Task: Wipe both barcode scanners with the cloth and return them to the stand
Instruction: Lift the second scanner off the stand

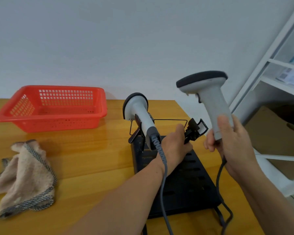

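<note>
Right hand (pixel 234 145) wraps the grey handle of the held scanner (pixel 209 94), thumb across the front, fingers curled behind; scanner is upright, dark head on top, raised off the tabletop (pixel 92 158) over its right edge; its cable (pixel 218 180) hangs from the bottom of the handle down past the stand; left hand (pixel 175 145) grips the stand (pixel 190 180) at its empty right cradle (pixel 196 127), fingers curled round the black clamp part; stand is a black slotted base plate along the right edge with a wire frame and two cradles at its far end; docked scanner (pixel 139 111) sits in the left cradle, tilted, head up and pointing toward the far edge, handle toward the near edge; its coiled grey cord (pixel 163 175) crosses the left wrist and runs off the near edge; cloth (pixel 24 175), beige with a grey woven border, lies crumpled by the left edge, well apart from both hands; red basket (pixel 54 107) sits at the far-left corner; white shelf (pixel 278 65) and a cardboard box (pixel 270 133) stand off the tabletop beyond the right edge.
</note>
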